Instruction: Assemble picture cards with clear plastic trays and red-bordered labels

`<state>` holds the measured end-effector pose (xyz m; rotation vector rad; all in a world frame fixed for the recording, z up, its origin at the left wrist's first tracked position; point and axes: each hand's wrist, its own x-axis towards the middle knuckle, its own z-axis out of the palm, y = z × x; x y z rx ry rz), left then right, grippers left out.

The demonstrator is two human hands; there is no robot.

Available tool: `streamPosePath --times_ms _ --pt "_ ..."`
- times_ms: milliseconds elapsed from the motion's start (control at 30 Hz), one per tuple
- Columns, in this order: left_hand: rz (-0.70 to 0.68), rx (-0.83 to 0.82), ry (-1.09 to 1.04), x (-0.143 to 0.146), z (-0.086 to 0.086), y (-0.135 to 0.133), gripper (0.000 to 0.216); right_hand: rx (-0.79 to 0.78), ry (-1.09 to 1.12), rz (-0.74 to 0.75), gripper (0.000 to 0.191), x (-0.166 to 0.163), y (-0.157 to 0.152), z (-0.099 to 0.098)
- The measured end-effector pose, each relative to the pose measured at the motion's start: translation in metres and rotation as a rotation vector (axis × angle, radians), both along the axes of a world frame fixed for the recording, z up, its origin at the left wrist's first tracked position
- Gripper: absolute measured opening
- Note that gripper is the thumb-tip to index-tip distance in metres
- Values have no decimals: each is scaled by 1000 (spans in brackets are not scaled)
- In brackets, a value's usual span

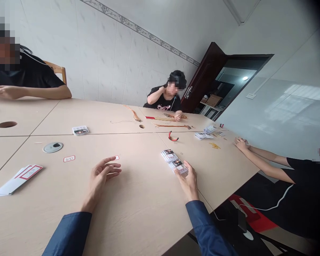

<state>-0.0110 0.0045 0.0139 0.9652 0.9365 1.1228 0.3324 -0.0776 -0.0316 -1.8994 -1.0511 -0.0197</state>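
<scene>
Nearest, on the pale wood-grain table: right hand, partly closed, fingertips and thumb on the end of a stack of plastic-sleeved printed cards, how firm a hold impossible to tell; just beyond and touching it, a second stack of sleeved cards, dark print showing through the plastic; left hand apart from both, open, palm down, fingers loosely spread, holding nothing, fingertips just beside a small white label; farther left, a fanned pile of white packets with red-bordered labels, a loose red-bordered label and a round table grommet; ahead, a clear plastic case, lid closed, contents too small to tell; beyond, more sleeved cards, a red loop and gold tassel cords near a co-worker's hand; at right, another co-worker's hands on the tabletop, beside loose gold strands.
</scene>
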Motion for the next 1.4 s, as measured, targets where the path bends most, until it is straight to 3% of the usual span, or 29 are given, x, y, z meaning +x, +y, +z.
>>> streamPosePath --times_ms 333,733,1000,1167,1267,1400 --pt "-3 6 5 -1 -2 2 53 -48 -1 47 80 -1 1 -4" --pt "-20 33 -63 -1 -11 3 47 -108 -72 52 59 -5 4 0" --pt "-21 19 -73 0 -9 3 40 -126 -109 73 64 2 6 -5" --pt "-16 34 -84 -1 -14 3 38 -24 -256 76 64 -2 7 -1" --pt "-22 37 -88 -1 -19 3 38 78 -373 58 53 -7 5 2" --pt "-21 38 -85 -1 -20 4 37 143 -481 72 24 -10 0 4"
